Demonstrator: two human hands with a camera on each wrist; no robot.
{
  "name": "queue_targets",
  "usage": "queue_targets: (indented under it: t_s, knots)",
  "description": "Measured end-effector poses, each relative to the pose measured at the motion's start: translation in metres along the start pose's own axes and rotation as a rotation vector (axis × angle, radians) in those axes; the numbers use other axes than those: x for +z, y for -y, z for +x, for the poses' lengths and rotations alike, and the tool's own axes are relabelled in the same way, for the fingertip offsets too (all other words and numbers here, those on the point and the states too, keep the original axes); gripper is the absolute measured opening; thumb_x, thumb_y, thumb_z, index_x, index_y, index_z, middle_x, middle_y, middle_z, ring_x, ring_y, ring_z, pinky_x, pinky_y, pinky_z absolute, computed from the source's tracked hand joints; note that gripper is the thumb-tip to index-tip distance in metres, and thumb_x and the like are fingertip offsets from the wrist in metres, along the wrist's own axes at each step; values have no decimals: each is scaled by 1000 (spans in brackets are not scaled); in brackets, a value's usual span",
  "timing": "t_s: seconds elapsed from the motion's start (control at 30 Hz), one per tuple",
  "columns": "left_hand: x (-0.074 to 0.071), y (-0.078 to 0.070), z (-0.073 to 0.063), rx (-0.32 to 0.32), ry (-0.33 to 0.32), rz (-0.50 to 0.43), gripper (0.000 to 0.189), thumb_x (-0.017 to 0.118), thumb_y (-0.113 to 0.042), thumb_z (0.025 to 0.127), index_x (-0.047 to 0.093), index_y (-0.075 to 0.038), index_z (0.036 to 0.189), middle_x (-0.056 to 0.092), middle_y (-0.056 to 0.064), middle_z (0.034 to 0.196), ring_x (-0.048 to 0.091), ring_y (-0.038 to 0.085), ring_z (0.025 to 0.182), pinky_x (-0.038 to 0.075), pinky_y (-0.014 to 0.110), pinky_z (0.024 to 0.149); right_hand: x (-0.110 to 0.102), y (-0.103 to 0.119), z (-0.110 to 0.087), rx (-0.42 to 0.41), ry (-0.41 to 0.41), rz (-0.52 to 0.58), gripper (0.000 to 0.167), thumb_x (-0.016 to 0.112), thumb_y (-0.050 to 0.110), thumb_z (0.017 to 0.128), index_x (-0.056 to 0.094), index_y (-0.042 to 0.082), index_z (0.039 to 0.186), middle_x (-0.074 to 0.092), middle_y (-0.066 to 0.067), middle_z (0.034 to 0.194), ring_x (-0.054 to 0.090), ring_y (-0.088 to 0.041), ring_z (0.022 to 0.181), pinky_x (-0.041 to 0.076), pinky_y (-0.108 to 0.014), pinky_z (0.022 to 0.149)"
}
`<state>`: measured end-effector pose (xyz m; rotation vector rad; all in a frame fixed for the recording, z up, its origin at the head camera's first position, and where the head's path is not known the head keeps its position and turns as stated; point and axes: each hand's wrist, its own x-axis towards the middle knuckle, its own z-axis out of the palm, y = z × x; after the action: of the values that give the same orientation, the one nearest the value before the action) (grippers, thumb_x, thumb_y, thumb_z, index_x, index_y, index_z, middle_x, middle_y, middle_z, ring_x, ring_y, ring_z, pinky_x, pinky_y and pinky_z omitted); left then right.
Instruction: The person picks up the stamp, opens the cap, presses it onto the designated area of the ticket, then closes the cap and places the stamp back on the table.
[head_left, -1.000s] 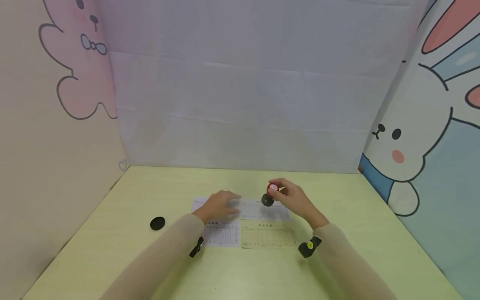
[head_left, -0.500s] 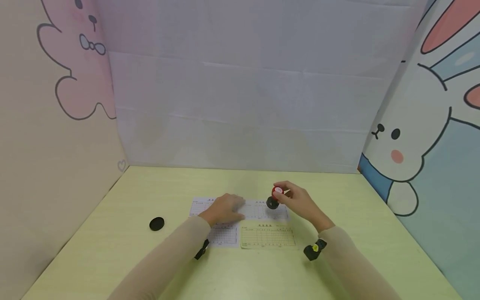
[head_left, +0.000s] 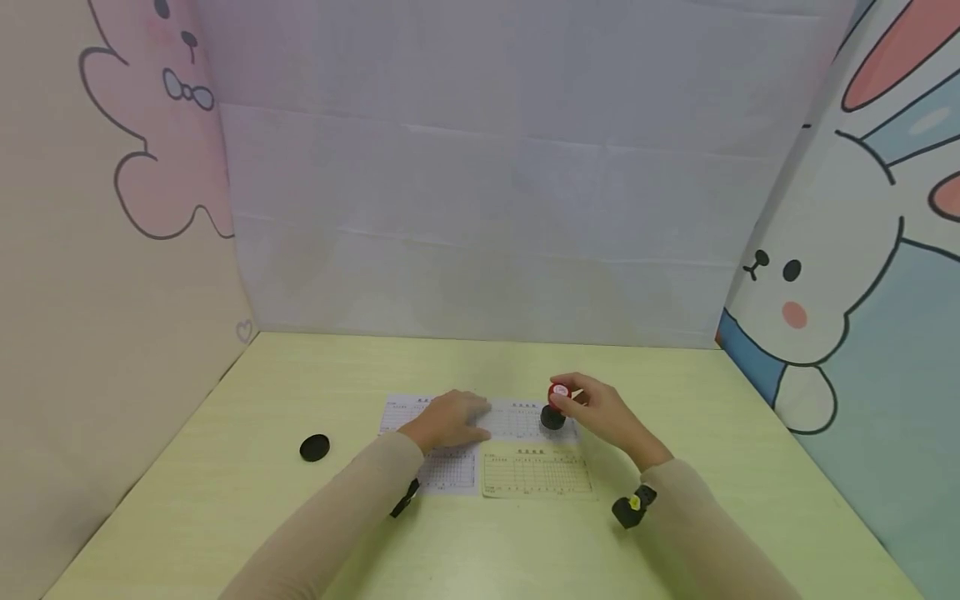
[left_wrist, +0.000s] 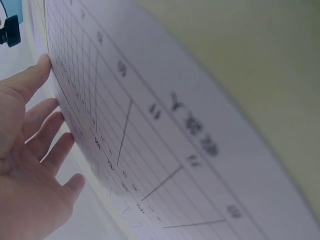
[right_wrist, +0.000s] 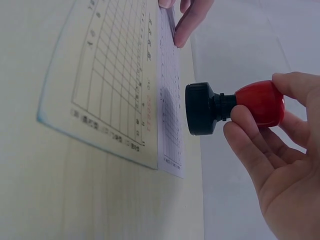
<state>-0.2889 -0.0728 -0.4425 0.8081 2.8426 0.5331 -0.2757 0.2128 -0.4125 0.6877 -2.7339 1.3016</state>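
My right hand [head_left: 603, 417] grips the red knob of a round stamp [right_wrist: 260, 103], black base facing the paper. In the right wrist view a narrow gap shows between that base and the white printed form [right_wrist: 170, 125]. The stamp overlaps the right end of the back right form [head_left: 517, 421] in the head view. My left hand [head_left: 450, 419] lies with fingers extended over the inner edges of the white forms, fingertips on the paper in the left wrist view [left_wrist: 42, 145]. A yellow form [head_left: 536, 473] lies in front of the stamp.
A black round cap [head_left: 314, 447] lies on the table [head_left: 225, 500] to the left of the forms. Another white form [head_left: 450, 471] sits at the front left, partly under the left forearm. Upright panels with cartoon animals [head_left: 810, 283] and a white cloth [head_left: 480, 208] enclose the table.
The stamp in my right hand has moved right and lower, its base turning toward the paper. My left hand has shifted right and come down onto the forms.
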Motion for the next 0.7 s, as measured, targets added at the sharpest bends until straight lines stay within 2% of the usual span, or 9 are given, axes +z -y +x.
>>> queue_targets:
  t_s: [0.7]
  knots:
    - [1, 4, 1, 3, -7, -16, 58, 71, -35, 95, 55, -8, 144, 51, 8, 148, 43, 30, 139, 31, 45, 115, 5, -13, -2, 12, 24, -44, 40, 65, 28, 100, 62, 6, 132, 68, -4, 108, 62, -17, 84, 50, -34, 73]
